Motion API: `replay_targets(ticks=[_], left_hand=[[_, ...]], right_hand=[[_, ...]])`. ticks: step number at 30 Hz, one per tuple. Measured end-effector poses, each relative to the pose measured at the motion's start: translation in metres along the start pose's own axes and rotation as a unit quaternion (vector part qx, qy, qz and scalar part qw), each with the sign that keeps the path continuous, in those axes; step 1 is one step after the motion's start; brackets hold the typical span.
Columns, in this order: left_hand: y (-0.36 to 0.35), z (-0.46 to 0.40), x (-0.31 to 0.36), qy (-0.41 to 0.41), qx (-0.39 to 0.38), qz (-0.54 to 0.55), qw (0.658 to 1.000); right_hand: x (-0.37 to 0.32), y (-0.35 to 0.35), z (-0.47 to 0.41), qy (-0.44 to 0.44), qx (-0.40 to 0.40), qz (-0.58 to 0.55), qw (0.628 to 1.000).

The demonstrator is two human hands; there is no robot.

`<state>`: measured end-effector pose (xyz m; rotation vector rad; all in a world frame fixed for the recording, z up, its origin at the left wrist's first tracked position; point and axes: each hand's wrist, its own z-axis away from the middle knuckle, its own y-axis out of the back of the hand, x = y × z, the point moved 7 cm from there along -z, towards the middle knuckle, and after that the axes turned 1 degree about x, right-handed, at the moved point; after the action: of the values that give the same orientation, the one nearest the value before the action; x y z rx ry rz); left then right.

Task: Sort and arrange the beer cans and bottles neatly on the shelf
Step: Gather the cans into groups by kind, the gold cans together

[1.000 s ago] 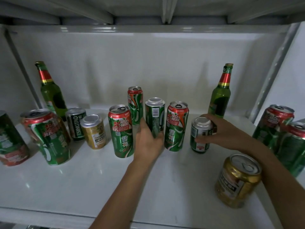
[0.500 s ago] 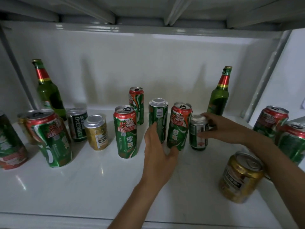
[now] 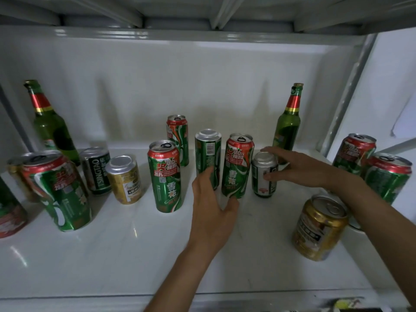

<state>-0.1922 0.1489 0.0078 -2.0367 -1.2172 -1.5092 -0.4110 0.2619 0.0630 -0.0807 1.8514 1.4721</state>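
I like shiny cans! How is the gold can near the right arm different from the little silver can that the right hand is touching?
The gold can is gold with an open pull-tab top and stands alone at the front; the silver can is silver and green and sits further back beside a tall green can. The right hand touches only the silver can. Both are short and upright.

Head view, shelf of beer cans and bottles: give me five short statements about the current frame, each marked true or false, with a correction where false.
1. Two green glass bottles, left bottle and right bottle, stand upright at the back. True.
2. The right hand touches the short silver can. True.
3. The left hand lifts a gold can. False: it is by the tall green cans.
4. The TSINGTAO can lies on its side. False: it is upright.
5. The gold can stands at front right. True.
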Motion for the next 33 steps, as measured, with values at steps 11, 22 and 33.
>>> replay_targets(ticks=[11, 22, 33], left_hand=[[0.007, -0.009, 0.006, -0.028, 0.035, -0.023, 0.999], [0.002, -0.017, 0.023, -0.073, 0.059, -0.022, 0.995], [0.013, -0.020, 0.041, -0.172, 0.153, -0.049, 0.972]], right_hand=[[0.033, 0.008, 0.005, -0.078, 0.091, -0.114, 0.986], [0.006, 0.011, -0.013, -0.040, 0.007, -0.024, 0.999], [0.009, 0.038, -0.003, -0.058, 0.120, 0.036, 0.990]])
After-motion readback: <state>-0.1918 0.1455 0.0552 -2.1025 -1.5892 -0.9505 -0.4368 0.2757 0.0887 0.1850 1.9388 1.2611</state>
